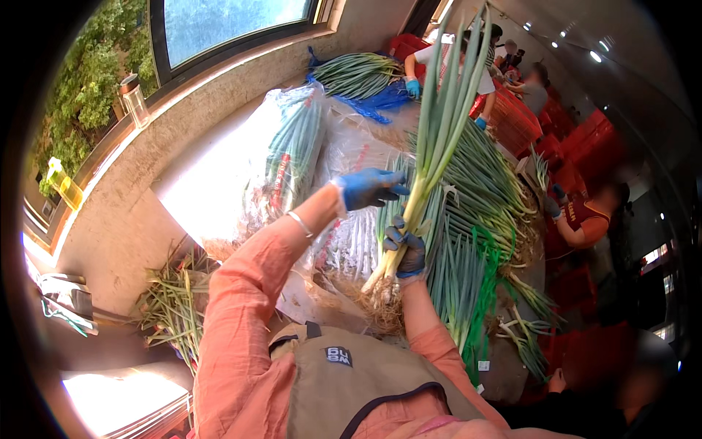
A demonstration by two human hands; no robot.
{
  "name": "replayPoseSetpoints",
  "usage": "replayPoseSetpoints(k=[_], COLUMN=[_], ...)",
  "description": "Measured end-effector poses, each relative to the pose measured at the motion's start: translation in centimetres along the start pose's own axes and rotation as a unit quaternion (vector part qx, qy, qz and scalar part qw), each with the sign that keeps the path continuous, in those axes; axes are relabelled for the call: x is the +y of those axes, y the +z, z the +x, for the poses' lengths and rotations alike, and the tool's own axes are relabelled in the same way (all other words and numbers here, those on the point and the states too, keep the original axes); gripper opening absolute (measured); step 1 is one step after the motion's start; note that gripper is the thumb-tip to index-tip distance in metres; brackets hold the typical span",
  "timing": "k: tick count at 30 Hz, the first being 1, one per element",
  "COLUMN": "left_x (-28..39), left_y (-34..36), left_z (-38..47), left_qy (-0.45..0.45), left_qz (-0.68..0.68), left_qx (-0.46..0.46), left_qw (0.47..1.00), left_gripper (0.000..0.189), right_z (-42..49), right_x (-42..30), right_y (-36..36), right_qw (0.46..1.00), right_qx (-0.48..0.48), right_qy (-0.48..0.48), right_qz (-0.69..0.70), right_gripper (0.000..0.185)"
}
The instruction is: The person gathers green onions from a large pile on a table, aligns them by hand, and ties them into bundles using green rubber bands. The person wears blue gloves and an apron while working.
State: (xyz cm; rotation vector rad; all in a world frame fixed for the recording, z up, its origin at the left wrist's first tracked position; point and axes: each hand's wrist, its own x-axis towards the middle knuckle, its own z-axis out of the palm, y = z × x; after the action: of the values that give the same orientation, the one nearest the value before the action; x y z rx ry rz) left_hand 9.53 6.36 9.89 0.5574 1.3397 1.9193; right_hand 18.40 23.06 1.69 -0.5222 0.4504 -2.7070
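My right hand [407,253], in a dirty blue glove, grips a bunch of large green onions [419,203] low on the pale stalks. Their roots hang below the fist, towards my apron, and the long leaves point up and away from me. To the left of the stalks is my left hand [372,188], in a blue glove, with fingers extended and holding nothing. Beneath both hands lie plastic-wrapped green onions [351,241]. Loose green onions [477,181] are piled to the right, and another heap [455,274] rests beside green netting [488,296].
More green onions [356,71] lie on blue plastic at the far end. A bottle [134,101] and a yellow container [66,184] stand on the windowsill. Leaf scraps [178,307] are heaped at lower left. Co-workers and red crates [513,120] are beyond the table.
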Motion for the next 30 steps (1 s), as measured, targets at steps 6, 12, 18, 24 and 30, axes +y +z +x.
replayPoseSetpoints(k=[6, 12, 18, 24, 30], left_x=[-2.5, -5.2, -6.9, -5.2, -4.6], left_y=[3.5, 1.4, 0.1, -1.9, -4.7], left_z=[2.7, 2.5, 2.0, -1.0, -4.4], left_qy=[-0.005, -0.077, -0.148, -0.233, -0.348], left_qz=[-0.007, 0.157, 0.321, 0.379, 0.341], left_qx=[0.037, 0.141, 0.102, 0.031, -0.023], left_qw=[0.999, 0.974, 0.930, 0.895, 0.873], left_gripper=[0.038, 0.030, 0.033, 0.044, 0.039], right_z=[-0.7, -0.7, 0.0, -1.7, -2.9], right_x=[2.0, -2.7, -6.3, -4.0, 1.2], right_y=[-0.7, -0.3, 0.5, -0.7, -2.3], right_qw=[0.998, 0.793, 0.858, 0.856, 0.885], right_qx=[0.039, 0.159, 0.333, 0.356, 0.348], right_qy=[0.049, 0.265, -0.026, -0.032, 0.025], right_qz=[-0.024, -0.525, -0.391, -0.373, -0.309], right_gripper=[0.044, 0.045, 0.023, 0.015, 0.014])
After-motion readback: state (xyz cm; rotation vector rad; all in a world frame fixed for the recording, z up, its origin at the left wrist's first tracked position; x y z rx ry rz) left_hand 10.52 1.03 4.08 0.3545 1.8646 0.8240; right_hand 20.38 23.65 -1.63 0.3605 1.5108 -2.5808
